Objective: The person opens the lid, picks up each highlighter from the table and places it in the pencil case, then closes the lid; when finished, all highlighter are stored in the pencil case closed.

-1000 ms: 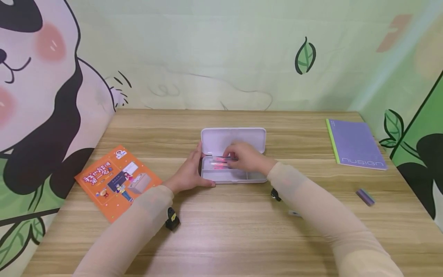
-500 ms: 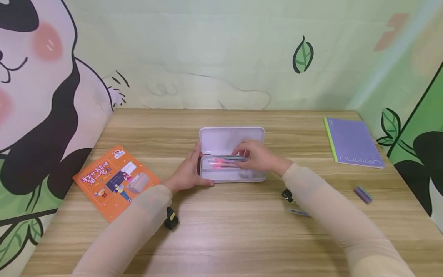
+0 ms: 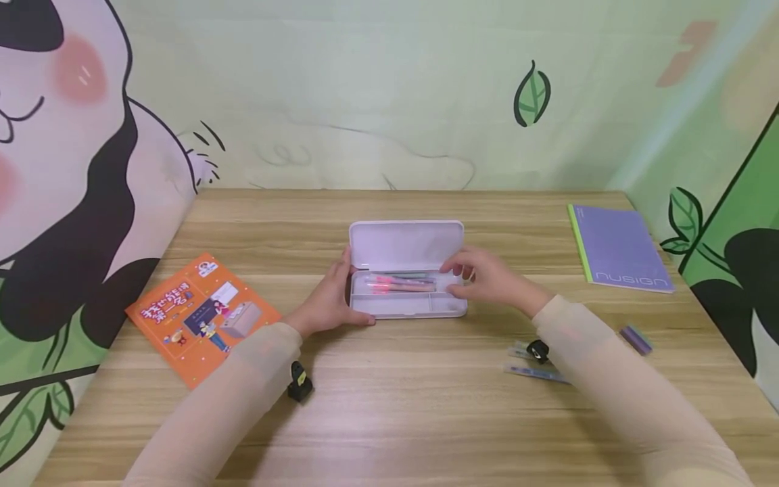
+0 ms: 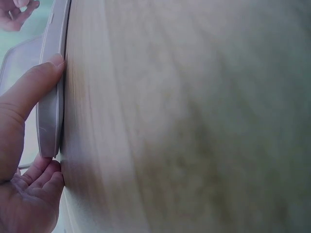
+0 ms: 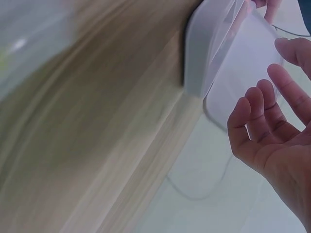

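A white pencil case stands on the table with its lid raised. Several pens with pinkish tips lie in its long rear compartment; two smaller front compartments show in the head view. My left hand grips the case's left end, thumb along the front wall and fingers round the side, as the left wrist view also shows. Over the case's right end hovers my right hand, holding nothing. Its fingers are loosely bent and apart in the right wrist view.
An orange book lies at the left. A purple notebook is at the back right, with a small purple-and-green block in front of it. Pens lie by the right forearm, partly hidden. A patterned wall rises behind the table.
My right hand has let go of the pens in the rear compartment and moved right, away from them. My left hand has stayed on the pencil case.
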`<state>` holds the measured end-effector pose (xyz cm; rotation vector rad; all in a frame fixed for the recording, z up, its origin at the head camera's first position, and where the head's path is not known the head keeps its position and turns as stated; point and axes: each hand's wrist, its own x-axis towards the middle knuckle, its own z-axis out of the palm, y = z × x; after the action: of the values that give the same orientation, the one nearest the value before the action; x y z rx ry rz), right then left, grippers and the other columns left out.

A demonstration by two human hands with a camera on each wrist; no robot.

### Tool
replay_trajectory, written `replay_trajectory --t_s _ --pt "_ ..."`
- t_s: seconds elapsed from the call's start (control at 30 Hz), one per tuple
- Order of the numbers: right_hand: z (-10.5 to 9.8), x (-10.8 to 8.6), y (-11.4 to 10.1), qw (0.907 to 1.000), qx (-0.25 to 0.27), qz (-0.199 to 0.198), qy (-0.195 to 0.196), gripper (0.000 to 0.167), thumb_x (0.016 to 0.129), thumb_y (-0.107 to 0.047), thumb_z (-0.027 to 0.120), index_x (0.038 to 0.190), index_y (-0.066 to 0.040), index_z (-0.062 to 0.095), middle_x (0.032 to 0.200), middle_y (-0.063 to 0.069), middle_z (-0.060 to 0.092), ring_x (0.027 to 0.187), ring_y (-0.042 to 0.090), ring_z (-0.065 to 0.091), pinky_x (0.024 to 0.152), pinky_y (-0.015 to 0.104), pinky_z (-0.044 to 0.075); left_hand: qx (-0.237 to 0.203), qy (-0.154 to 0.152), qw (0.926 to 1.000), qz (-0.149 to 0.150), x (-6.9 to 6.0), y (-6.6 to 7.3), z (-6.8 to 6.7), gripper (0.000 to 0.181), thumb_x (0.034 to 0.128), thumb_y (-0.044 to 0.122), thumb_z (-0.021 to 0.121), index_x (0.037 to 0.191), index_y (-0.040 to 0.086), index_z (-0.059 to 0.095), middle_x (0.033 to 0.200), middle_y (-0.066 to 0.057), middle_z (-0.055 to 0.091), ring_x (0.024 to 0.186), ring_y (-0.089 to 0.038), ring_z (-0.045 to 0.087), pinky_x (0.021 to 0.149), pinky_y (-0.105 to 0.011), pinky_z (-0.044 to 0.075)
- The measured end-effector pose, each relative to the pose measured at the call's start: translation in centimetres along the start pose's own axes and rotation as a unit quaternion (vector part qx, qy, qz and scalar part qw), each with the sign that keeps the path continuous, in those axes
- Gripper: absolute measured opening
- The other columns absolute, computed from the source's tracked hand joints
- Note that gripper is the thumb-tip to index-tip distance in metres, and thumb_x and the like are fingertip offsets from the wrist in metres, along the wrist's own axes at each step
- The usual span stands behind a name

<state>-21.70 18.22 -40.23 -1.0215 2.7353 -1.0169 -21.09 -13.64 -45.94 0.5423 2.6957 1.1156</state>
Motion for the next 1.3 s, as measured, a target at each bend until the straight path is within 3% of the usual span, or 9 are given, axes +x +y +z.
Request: replay_trajectory --t_s 0.27,1.0,1.3 --pt "-1.0 -2.3 1.0 0.9998 -0.003 -0.01 0.017 0.028 0.076 -0.002 0.077 0.102 0.002 0.068 0.086 0.017 0.061 0.074 0.029 0.058 0.065 0.041 0.055 0.0 0.001 1.0 -0.001 0.1 0.0 -0.1 0.144 0.0594 0.037 0.093 0.155 0.011 -0.012 0.143 -0.02 0.032 0.127 -0.031 0.039 0.117 -0.044 0.026" --pt "-1.8 -10.2 2.1 0.9983 -0.028 0.052 0.001 0.028 0.078 -0.004 0.078 0.104 -0.005 0.07 0.085 0.004 0.062 0.077 0.019 0.057 0.066 0.03 0.052 0.001 -0.001 1.0 -0.005 0.0 0.1 -0.1 0.143 0.0601 0.037 0.092 0.155 0.009 -0.011 0.141 -0.018 0.034 0.126 -0.03 0.04 0.116 -0.044 0.027" --pt "-1.7 -12.9 2.9 0.9988 -0.033 0.034 0.013 0.026 0.078 -0.006 0.079 0.103 -0.007 0.071 0.085 0.0 0.062 0.073 0.01 0.054 0.061 0.025 0.05 0.007 -0.003 1.0 -0.004 0.0 0.2 -0.1 0.143 0.0603 0.037 0.092 0.154 0.008 -0.012 0.14 -0.018 0.035 0.126 -0.029 0.039 0.116 -0.044 0.028"
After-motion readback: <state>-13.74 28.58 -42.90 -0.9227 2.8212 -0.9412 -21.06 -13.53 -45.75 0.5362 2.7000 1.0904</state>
